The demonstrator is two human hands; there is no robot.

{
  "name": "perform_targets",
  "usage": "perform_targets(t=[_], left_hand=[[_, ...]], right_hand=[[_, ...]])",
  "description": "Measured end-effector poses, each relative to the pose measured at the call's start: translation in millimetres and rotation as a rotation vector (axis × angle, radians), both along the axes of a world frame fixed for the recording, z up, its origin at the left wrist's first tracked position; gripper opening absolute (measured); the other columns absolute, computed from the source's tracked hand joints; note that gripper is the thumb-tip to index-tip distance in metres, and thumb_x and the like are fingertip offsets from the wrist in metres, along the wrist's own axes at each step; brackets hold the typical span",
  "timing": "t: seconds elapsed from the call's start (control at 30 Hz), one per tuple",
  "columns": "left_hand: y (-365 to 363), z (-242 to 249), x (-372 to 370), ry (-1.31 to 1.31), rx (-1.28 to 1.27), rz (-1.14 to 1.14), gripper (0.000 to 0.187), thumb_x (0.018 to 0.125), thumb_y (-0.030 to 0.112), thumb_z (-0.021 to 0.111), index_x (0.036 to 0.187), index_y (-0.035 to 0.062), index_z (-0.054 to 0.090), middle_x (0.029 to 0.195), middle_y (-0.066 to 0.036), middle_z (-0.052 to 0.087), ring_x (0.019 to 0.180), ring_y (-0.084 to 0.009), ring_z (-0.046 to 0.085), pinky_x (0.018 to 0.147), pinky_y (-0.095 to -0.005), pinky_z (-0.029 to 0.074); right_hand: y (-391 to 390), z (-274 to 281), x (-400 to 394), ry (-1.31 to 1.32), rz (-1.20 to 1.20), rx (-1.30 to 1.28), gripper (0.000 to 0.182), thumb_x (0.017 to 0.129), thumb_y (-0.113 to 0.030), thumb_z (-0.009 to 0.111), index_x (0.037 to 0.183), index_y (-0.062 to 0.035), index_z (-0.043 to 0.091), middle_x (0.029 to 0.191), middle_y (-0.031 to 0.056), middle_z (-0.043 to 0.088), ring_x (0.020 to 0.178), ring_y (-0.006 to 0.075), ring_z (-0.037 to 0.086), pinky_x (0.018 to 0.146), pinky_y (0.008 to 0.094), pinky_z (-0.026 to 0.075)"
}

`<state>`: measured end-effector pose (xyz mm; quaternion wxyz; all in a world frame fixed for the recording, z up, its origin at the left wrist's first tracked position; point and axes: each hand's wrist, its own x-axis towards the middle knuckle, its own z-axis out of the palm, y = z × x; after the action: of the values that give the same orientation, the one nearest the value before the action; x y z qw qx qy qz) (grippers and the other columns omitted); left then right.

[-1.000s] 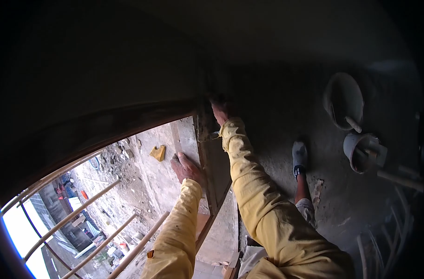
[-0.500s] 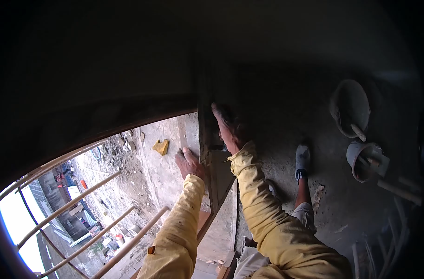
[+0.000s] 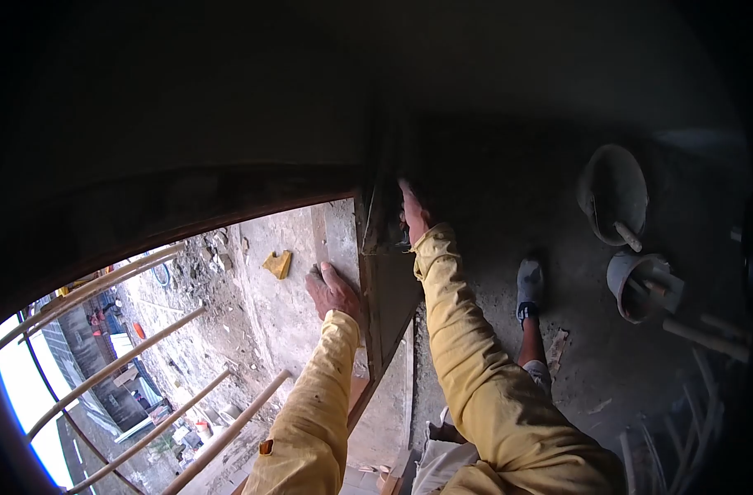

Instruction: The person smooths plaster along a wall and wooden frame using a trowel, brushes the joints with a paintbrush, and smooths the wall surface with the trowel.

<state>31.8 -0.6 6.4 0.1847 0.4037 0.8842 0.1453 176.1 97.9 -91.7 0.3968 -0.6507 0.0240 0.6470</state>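
Person braces the upright frame post at the opening's edge. Left hand lies flat on its outer side, right hand presses higher inside; grip there can't be told. Judged mid-smoothing/checking; next needs steady pressure along the post.

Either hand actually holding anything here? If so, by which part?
The left hand rests on the outer edge of the upright frame post, fingers flat, not clearly wrapped. The right hand is pressed against the post's inner face higher up; too dark to tell a grip.

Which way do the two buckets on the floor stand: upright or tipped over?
Upright: the upper bucket and lower bucket show open mouths, with handles sticking out.
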Motion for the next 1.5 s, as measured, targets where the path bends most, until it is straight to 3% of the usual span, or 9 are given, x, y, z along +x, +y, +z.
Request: perform_targets(t=[0.3, 0.53, 0.67, 0.83, 1.0, 1.07, 1.17, 1.23, 1.5], left_hand=[[3, 8, 5, -0.056, -0.038, 0.051, 0.055, 0.096, 0.046, 0.035, 0.121, -0.0018, 0.048, 0.124, -0.029, 0.048, 0.113, -0.0458, 0.048, 0.096, -0.0479, 0.037], [-13, -37, -32, -0.055, -0.028, 0.05, 0.058, 0.096, 0.048, 0.034, 0.121, -0.0032, 0.047, 0.126, -0.03, 0.046, 0.117, -0.0469, 0.043, 0.099, -0.0471, 0.034], [-22, -42, -37, 0.117, -0.19, -0.298, 0.054, 0.094, 0.045, 0.04, 0.119, -0.0015, 0.048, 0.131, -0.031, 0.043, 0.123, -0.0456, 0.04, 0.103, -0.0437, 0.034], [15, 47, 15, -0.212, -0.604, 0.002, 0.05, 0.092, 0.044, 0.043, 0.117, 0.0011, 0.05, 0.126, -0.03, 0.048, 0.117, -0.0452, 0.045, 0.101, -0.0444, 0.037], [7, 31, 11, -0.059, -0.296, -0.026, 0.052, 0.093, 0.045, 0.041, 0.119, 0.0005, 0.05, 0.126, -0.029, 0.048, 0.116, -0.045, 0.046, 0.1, -0.0447, 0.037], [1, 28, 10, -0.045, -0.216, 0.005, 0.053, 0.093, 0.045, 0.04, 0.12, 0.0002, 0.049, 0.126, -0.029, 0.048, 0.116, -0.0449, 0.047, 0.1, -0.0448, 0.037], [-1, 23, 12, -0.034, -0.131, 0.037, 0.054, 0.094, 0.045, 0.038, 0.121, -0.0002, 0.049, 0.126, -0.029, 0.048, 0.115, -0.0448, 0.048, 0.099, -0.045, 0.037], [-2, 19, 12, -0.027, -0.095, 0.058, 0.055, 0.095, 0.046, 0.037, 0.122, -0.0004, 0.049, 0.126, -0.029, 0.048, 0.115, -0.0447, 0.048, 0.099, -0.0452, 0.037], [11, 31, 29, -0.066, -0.043, 0.108, 0.058, 0.098, 0.042, 0.034, 0.127, -0.0079, 0.045, 0.125, -0.03, 0.048, 0.116, -0.0405, 0.047, 0.101, -0.0417, 0.034]], right_hand=[[25, -57, -12, -0.295, -0.01, 0.291, 0.04, 0.082, -0.051, 0.063, 0.096, -0.0133, 0.062, 0.073, -0.001, 0.054, 0.06, 0.0104, 0.052, 0.05, 0.0277, 0.039], [33, 52, -11, 0.018, 0.02, 0.303, 0.031, 0.086, -0.047, 0.058, 0.089, -0.0167, 0.061, 0.07, -0.0043, 0.054, 0.056, 0.007, 0.046, 0.048, 0.0244, 0.034], [30, 158, 14, -0.127, 0.187, 0.597, 0.045, 0.088, -0.044, 0.059, 0.109, -0.0048, 0.065, 0.105, 0.0078, 0.064, 0.095, 0.0184, 0.059, 0.085, 0.0309, 0.046], [28, 258, 36, -0.743, 0.315, 1.203, 0.022, 0.091, -0.019, 0.06, 0.107, -0.0066, 0.065, 0.105, 0.01, 0.066, 0.095, 0.025, 0.063, 0.084, 0.0325, 0.051], [20, 316, 31, -1.267, 0.236, 1.574, 0.053, 0.084, -0.017, 0.062, 0.133, -0.0057, 0.048, 0.124, 0.0164, 0.056, 0.107, 0.0322, 0.058, 0.088, 0.0454, 0.05], [14, 349, 39, -1.246, 0.177, 1.661, 0.049, 0.085, -0.02, 0.062, 0.13, -0.0036, 0.05, 0.121, 0.0183, 0.056, 0.107, 0.0333, 0.058, 0.09, 0.0459, 0.049], [4, 369, 34, -0.12, 0.037, 1.613, 0.041, 0.088, -0.027, 0.065, 0.118, -0.0005, 0.057, 0.111, 0.0181, 0.061, 0.101, 0.032, 0.06, 0.091, 0.0419, 0.049], [4, 359, 54, 0.398, 0.185, 1.304, 0.035, 0.088, -0.028, 0.066, 0.11, -0.0013, 0.062, 0.1, 0.015, 0.064, 0.092, 0.0258, 0.063, 0.086, 0.0356, 0.05], [-20, 35, 74, 0.324, -0.012, 0.33, 0.042, 0.086, -0.053, 0.061, 0.067, -0.018, 0.047, 0.05, -0.0053, 0.038, 0.038, 0.0081, 0.036, 0.037, 0.024, 0.027]])
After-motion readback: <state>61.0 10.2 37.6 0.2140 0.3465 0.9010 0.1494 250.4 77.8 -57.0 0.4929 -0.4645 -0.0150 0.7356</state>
